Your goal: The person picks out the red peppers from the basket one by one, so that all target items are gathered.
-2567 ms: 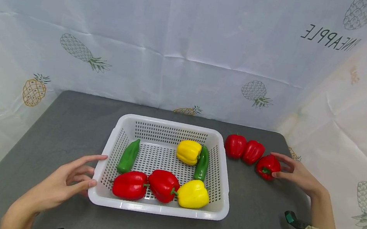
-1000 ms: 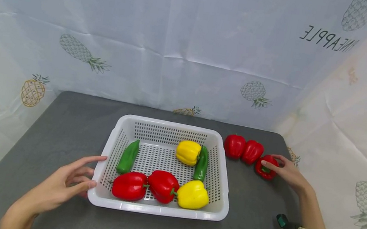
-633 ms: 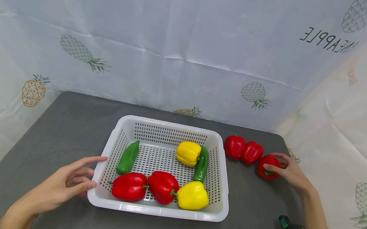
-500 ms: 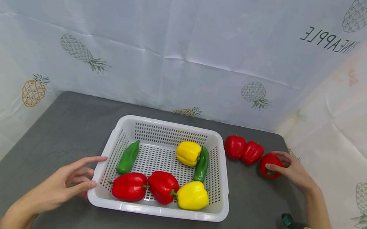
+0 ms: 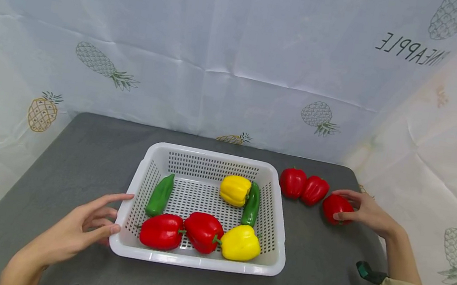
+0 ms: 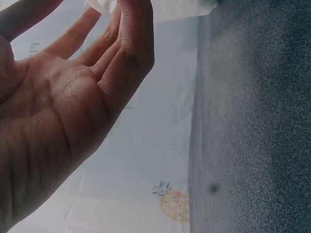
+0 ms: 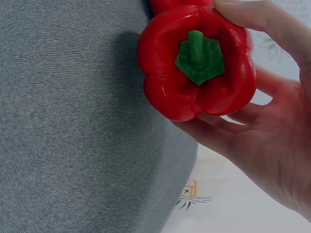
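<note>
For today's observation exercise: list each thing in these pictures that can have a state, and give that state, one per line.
Right hand: grips the red pepper at the table's right edge.
Left hand: open, fingers touching the basket.
Basket: upright, holding six peppers.
Two red peppers: resting on table, untouched.

so the basket (image 5: 268, 265) sits mid-desk (image 5: 78, 150) with seven peppers in it, left hand (image 5: 75, 233) at its near-left corner, three more peppers in a row right of it, right hand (image 5: 365, 213) gripping the nearest pepper (image 5: 335, 207)
</note>
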`<state>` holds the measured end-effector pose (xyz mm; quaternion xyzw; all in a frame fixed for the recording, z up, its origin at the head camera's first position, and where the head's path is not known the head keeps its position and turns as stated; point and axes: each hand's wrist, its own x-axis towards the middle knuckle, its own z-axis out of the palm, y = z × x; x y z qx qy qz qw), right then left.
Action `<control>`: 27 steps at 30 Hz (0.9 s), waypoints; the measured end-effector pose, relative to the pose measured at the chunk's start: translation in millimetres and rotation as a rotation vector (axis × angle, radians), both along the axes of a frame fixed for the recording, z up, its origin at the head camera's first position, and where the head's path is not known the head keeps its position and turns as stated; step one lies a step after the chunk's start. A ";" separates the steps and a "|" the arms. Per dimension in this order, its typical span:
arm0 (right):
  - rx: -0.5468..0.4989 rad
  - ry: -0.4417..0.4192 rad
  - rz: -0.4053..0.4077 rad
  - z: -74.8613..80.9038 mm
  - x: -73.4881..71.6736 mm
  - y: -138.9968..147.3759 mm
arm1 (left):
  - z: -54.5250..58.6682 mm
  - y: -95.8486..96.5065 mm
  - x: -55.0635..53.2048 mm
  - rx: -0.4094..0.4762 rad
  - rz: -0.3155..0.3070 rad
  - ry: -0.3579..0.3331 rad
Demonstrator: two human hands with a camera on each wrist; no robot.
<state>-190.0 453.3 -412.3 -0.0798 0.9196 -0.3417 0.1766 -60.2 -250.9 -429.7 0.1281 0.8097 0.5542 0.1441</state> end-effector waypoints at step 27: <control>-0.037 -0.027 0.043 -6.5 6.8 7.3 | -1.5 -0.6 0.7 -0.002 0.007 0.016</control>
